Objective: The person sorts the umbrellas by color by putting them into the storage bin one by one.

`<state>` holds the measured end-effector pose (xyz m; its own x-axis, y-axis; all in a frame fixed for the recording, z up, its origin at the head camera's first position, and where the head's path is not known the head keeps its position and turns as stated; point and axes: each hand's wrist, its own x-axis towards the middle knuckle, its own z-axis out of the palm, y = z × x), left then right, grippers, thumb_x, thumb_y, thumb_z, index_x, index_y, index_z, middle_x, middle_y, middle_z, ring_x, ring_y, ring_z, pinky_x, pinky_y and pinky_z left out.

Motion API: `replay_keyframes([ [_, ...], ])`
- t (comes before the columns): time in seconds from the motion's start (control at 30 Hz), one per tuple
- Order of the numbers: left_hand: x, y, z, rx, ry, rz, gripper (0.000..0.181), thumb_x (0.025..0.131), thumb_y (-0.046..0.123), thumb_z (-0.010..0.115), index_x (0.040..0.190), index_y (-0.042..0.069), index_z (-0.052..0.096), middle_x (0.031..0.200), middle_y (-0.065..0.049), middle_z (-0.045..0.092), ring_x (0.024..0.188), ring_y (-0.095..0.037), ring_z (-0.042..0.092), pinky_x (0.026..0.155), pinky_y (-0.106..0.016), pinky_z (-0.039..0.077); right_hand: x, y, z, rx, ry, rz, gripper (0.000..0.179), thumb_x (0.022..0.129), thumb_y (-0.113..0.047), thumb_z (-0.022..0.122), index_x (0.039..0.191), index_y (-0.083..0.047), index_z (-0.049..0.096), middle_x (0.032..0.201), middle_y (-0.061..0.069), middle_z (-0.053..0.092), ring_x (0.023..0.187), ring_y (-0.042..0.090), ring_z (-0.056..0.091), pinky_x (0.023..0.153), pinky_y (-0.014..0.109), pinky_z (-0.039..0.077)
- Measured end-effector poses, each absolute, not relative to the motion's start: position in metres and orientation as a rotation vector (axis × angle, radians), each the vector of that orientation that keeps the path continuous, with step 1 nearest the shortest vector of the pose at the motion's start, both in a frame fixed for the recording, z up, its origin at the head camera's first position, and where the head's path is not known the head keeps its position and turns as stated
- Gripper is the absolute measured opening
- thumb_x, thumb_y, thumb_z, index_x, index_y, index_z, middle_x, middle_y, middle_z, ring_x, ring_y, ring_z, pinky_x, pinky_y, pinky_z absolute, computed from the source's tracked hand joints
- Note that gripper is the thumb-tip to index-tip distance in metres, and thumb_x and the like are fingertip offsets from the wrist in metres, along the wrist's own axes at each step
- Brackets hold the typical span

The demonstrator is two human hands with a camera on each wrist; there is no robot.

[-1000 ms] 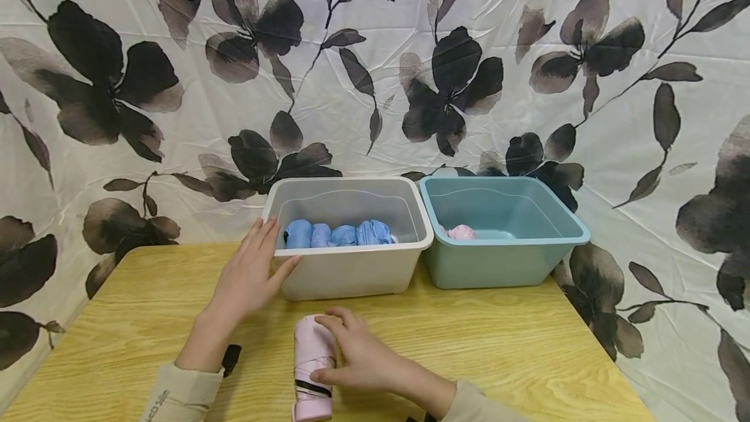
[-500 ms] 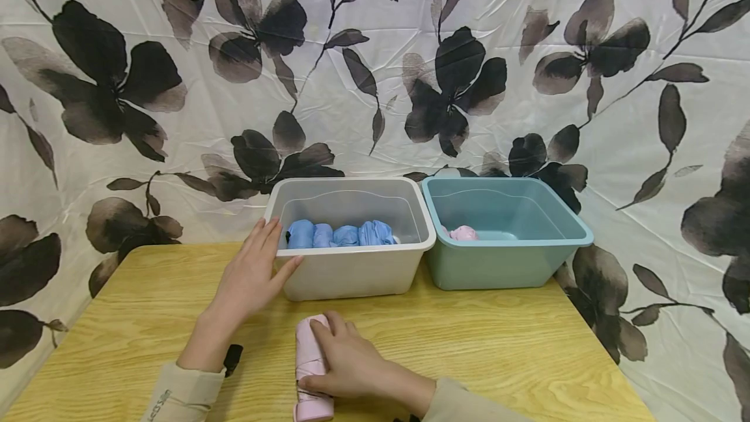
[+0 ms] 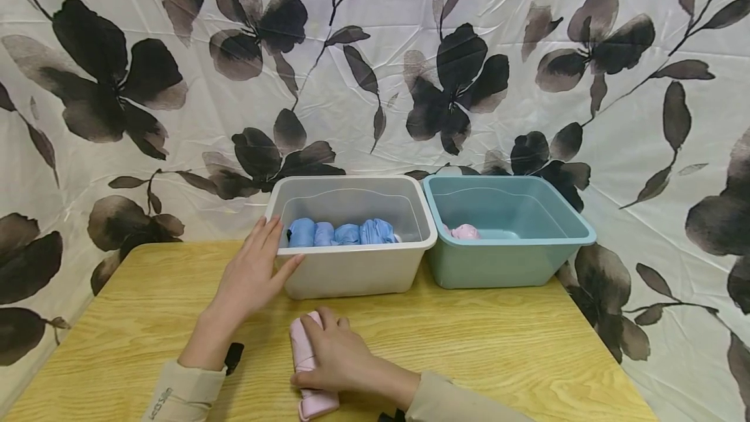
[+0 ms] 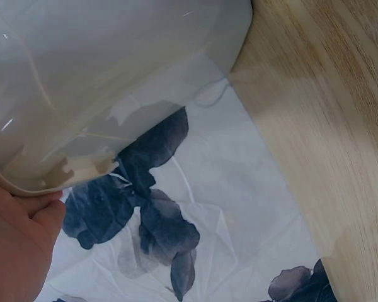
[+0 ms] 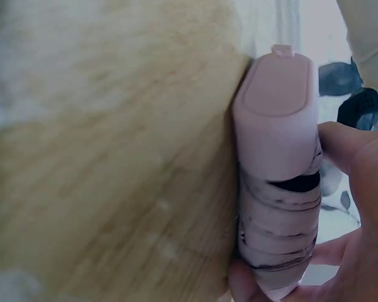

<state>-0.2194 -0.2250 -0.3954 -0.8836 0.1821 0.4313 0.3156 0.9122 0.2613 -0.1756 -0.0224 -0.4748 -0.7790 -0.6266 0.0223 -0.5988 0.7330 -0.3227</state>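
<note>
A pink folding umbrella (image 3: 302, 349), rolled up and strapped, lies on the table in front of the bins. My right hand (image 3: 344, 358) grips it from above, fingers near its far end and thumb nearer the handle. In the right wrist view the umbrella's flat-ended pink handle (image 5: 277, 141) faces the camera beside the tabletop. My left hand (image 3: 249, 273) rests at the left corner of the white bin (image 3: 351, 273), its fingers fairly straight along the rim. The left wrist view shows that hand (image 4: 16, 245) at the bin's edge.
Inside the white bin sit several rolled blue bundles (image 3: 347, 234) in a row. To its right stands a teal bin (image 3: 498, 267) with a pink bundle (image 3: 465, 232) at its left end. Behind the wooden table (image 3: 480, 350) hangs a floral cloth (image 3: 351, 116).
My right hand has closed round the umbrella, which has tilted and shifted slightly, its far end swinging left. The left hand has stayed at the white bin.
</note>
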Motion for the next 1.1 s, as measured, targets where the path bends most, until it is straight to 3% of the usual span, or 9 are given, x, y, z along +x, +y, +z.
replay_keyframes([
  [0.2, -0.218, -0.225, -0.395, -0.367, -2.664, -0.464, 0.083, 0.105, 0.049, 0.058, 0.159, -0.008, 0.031, 0.164, -0.028, 0.032, 0.155, -0.046, 0.021, 0.122, -0.063, 0.028, -0.179, -0.021, -0.473, -1.007, 2.774, -0.57, 0.095, 0.074, -0.044, 0.087, 0.157, -0.026, 0.046, 0.154, 0.006, 0.043, 0.116, 0.028, 0.057, 0.075, 0.034, 0.056],
  [0.67, -0.218, -0.225, -0.395, -0.368, -2.654, -0.47, 0.083, 0.104, 0.048, 0.059, 0.158, -0.01, 0.032, 0.163, -0.03, 0.033, 0.155, -0.047, 0.022, 0.12, -0.065, 0.029, -0.178, -0.006, -0.475, -1.113, 2.688, -0.886, 0.098, 0.068, -0.028, 0.088, 0.157, -0.023, 0.047, 0.156, 0.006, 0.042, 0.124, 0.017, 0.055, 0.092, 0.027, 0.052],
  [1.1, -0.219, -0.224, -0.394, -0.364, -2.659, -0.471, 0.082, 0.104, 0.046, 0.061, 0.158, -0.009, 0.032, 0.163, -0.029, 0.033, 0.155, -0.047, 0.022, 0.121, -0.064, 0.028, -0.171, 0.023, -0.458, -1.173, 2.623, -1.208, 0.105, 0.065, -0.012, 0.089, 0.159, -0.025, 0.044, 0.163, -0.002, 0.034, 0.119, 0.011, 0.054, 0.084, 0.021, 0.049],
])
